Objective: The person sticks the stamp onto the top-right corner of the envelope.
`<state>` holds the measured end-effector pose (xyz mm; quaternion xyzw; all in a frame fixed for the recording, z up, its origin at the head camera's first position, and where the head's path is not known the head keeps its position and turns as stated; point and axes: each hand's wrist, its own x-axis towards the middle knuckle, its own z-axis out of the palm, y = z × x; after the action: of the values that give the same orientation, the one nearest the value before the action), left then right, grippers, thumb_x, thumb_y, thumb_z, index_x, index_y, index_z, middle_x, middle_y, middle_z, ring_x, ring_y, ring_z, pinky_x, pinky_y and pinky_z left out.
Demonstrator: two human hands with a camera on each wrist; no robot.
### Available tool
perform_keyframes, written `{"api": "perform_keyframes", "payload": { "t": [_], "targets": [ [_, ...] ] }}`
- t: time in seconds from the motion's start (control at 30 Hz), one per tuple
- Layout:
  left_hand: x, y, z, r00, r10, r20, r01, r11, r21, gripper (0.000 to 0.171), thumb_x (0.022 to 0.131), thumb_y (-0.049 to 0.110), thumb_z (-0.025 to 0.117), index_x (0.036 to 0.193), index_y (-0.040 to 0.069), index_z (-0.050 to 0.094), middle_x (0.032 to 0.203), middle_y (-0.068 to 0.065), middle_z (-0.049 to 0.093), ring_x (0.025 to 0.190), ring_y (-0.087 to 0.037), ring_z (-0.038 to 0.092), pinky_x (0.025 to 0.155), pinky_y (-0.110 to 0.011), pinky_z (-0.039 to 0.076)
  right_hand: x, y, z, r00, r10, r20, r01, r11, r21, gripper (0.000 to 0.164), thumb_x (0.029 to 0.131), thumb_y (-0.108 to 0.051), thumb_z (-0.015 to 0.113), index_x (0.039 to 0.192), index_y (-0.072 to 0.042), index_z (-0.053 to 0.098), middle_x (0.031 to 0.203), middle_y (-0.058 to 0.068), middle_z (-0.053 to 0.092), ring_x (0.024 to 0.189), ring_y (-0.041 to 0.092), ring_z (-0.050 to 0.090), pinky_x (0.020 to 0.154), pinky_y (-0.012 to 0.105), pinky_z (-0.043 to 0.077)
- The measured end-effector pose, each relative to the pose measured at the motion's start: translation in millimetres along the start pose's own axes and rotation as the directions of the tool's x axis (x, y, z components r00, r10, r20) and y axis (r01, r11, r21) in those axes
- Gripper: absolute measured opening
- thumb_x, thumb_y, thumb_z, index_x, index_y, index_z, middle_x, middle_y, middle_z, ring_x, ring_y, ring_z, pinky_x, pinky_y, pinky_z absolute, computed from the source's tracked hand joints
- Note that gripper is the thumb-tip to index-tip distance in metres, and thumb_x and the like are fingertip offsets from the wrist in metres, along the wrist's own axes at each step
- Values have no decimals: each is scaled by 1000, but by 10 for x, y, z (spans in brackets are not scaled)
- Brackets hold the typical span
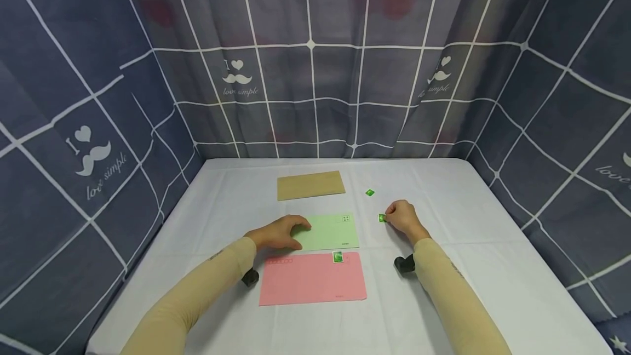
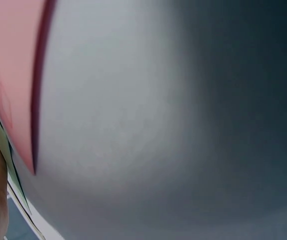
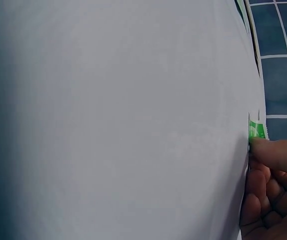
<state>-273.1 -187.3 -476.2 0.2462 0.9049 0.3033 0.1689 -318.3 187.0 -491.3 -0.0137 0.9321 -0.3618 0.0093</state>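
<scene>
One green stamp (image 1: 382, 218) pinched in right hand (image 1: 403, 218), left hand (image 1: 279, 233) loose, "love simple" curtain (image 1: 287, 75)

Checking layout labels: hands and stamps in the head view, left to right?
Left hand → stamp on the pink envelope → loose green stamp → held green stamp → right hand.

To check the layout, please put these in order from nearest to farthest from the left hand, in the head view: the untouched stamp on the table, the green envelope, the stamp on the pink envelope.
1. Green envelope: partly under the left hand.
2. Envelope stamp: to the right, at the pink envelope's top edge.
3. Table stamp: farther right and forward.
</scene>
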Motion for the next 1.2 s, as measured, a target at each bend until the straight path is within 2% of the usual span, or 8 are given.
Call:
{"api": "perform_keyframes", "payload": {
  "t": [0.17,0.6,1.03,1.2],
  "targets": [
    [-3,-2,1,1000,14,3,-14,1000,8,53,81,13,84,129,11,62,142,-8,56,139,-31,45,118,-49,36,12,-3,9,1000,1,-6,-1,1000,-8,6,84,-4,72,81,0,70,86,14,70,78,23,60,68,32,50],
    [-24,17,1,1000,-4,14,4,1000,2,53,82,13,83,130,12,61,143,-7,55,140,-30,44,118,-49,34,-5,-7,15,1000,28,-7,-28,1000,6,8,86,-6,72,84,0,68,87,13,67,79,24,59,69,33,50],
    [-15,4,21,1000,-1,7,1,1000,5,52,81,13,84,129,13,61,142,-7,55,139,-28,45,118,-48,36,-19,-1,16,1000,12,-24,-12,1000,22,9,87,-7,72,85,0,67,87,15,67,79,25,59,70,36,50],
    [-15,5,31,1000,-10,4,10,1000,2,52,81,14,84,128,14,62,142,-6,56,138,-27,46,118,-47,36,-14,14,28,999,26,-25,-25,999,48,9,89,-8,71,89,0,68,87,13,67,79,24,58,68,32,48]
  ]
}}
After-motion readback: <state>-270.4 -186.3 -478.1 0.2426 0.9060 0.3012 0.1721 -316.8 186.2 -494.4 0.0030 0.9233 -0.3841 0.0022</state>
